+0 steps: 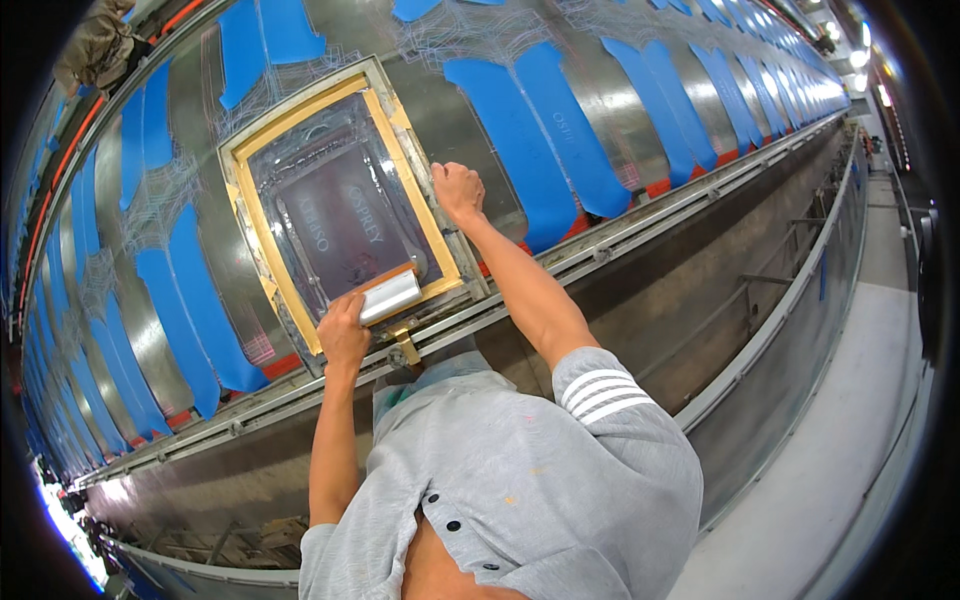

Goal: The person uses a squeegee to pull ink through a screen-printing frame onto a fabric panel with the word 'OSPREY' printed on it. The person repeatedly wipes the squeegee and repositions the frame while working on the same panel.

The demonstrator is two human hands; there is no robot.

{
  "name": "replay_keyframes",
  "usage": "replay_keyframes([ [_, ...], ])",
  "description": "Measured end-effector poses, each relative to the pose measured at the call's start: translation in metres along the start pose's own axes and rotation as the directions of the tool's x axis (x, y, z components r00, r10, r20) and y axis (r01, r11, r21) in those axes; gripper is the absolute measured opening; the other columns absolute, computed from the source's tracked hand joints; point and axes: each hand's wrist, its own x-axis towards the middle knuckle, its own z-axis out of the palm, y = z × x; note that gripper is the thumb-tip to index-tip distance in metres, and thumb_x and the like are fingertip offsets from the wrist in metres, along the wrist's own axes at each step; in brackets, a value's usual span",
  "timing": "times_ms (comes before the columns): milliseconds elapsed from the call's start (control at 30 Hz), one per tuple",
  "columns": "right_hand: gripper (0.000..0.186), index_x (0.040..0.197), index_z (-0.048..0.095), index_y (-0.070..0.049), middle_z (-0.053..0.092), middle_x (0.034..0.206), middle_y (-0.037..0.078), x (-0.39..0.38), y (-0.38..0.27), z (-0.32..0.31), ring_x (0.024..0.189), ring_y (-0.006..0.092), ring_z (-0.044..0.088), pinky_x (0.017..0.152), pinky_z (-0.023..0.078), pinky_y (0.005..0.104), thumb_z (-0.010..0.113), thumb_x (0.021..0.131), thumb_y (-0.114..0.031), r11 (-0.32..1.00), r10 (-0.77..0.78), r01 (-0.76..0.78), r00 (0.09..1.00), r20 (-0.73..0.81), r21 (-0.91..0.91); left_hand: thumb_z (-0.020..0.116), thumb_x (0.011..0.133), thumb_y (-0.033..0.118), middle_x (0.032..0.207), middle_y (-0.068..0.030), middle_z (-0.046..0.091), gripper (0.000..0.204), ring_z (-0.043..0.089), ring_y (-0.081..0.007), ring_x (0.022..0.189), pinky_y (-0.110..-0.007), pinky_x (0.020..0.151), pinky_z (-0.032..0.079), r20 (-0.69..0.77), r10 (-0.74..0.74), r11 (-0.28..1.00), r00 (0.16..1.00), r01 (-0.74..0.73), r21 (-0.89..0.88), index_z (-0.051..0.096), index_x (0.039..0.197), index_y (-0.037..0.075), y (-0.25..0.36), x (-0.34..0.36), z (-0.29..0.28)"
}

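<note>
A screen-printing frame [300,115] edged with yellow tape lies on the long table before me. Its dark mesh [335,195] carries light lettering and has glossy, wet-looking borders. My left hand [343,328] is closed round the left end of a squeegee [390,297] with a silver handle and an orange-brown blade edge. The squeegee rests across the near end of the mesh, slightly tilted. At the frame's right outer edge, my right hand [458,192] has its fingers curled against the rim. Those fingertips are partly hidden.
Blue fabric pieces [560,140] lie in rows along the metal table, among webs of thin printed lines. A metal rail [640,225] runs along the near edge, with a brass-coloured bracket [406,345] below the frame. Another person's sleeve [95,50] shows at the far left. A walkway [830,400] lies right.
</note>
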Motion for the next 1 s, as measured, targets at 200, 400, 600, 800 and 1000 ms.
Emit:
replay_keyframes([
  [200,0.035,0.08,0.071,-0.003,0.069,0.081,0.023,-0.052,-0.077,0.008,0.075,0.044,0.067,0.068,0.05,0.0534,0.056,0.097,-0.03,0.921,-0.389,0.388,0.915,-0.107,-0.038,0.065,0.066,-0.009,0.112,-0.0183,0.073,0.043,0.07,-0.0368,0.107,-0.046,0.092,0.056,-0.158,-0.017,0.967,0.987,-0.023,-0.252,0.071,0.107,0.0,-0.076,-0.059,-0.031],
  [400,0.036,0.076,0.065,0.001,0.061,0.066,0.017,-0.101,-0.122,0.009,0.06,0.0273,0.054,0.06,0.042,0.0437,0.064,0.098,-0.027,0.962,-0.187,0.207,0.975,-0.121,0.178,0.066,0.066,-0.008,0.113,-0.0169,0.074,0.037,0.072,-0.0353,0.103,-0.045,0.089,0.058,-0.198,0.015,0.964,0.98,-0.066,-0.257,0.073,0.101,0.002,-0.105,-0.072,-0.063],
  [600,0.032,0.08,0.069,0.002,0.067,0.075,0.021,-0.128,-0.15,0.092,0.062,0.0285,0.057,0.062,0.046,0.0453,0.065,0.094,-0.026,0.882,-0.366,0.401,0.914,-0.177,0.246,0.064,0.067,-0.007,0.11,-0.0139,0.075,0.041,0.071,-0.0334,0.106,-0.043,0.089,0.056,-0.179,-0.068,0.988,0.982,0.042,-0.148,0.072,0.107,0.003,-0.148,-0.125,-0.108],
  [800,0.038,0.076,0.066,0.003,0.062,0.073,0.026,-0.284,-0.391,0.116,0.065,0.0416,0.063,0.064,0.045,0.049,0.063,0.091,-0.032,0.946,-0.19,0.182,0.982,0.002,0.268,0.063,0.069,-0.006,0.114,-0.0145,0.075,0.043,0.071,-0.0325,0.11,-0.042,0.092,0.056,-0.055,-0.123,0.992,0.991,0.123,-0.011,0.073,0.11,0.004,-0.256,-0.228,-0.374],
  [1000,0.039,0.08,0.07,0.001,0.066,0.081,0.027,-0.405,-0.704,0.106,0.075,0.0473,0.065,0.069,0.048,0.0527,0.059,0.091,-0.035,0.976,-0.102,0.106,0.994,-0.029,0.188,0.064,0.069,-0.007,0.111,-0.0135,0.076,0.041,0.072,-0.0317,0.108,-0.041,0.092,0.056,-0.002,-0.081,0.994,0.997,0.081,-0.069,0.074,0.107,0.005,-0.415,-0.267,-0.69],
])
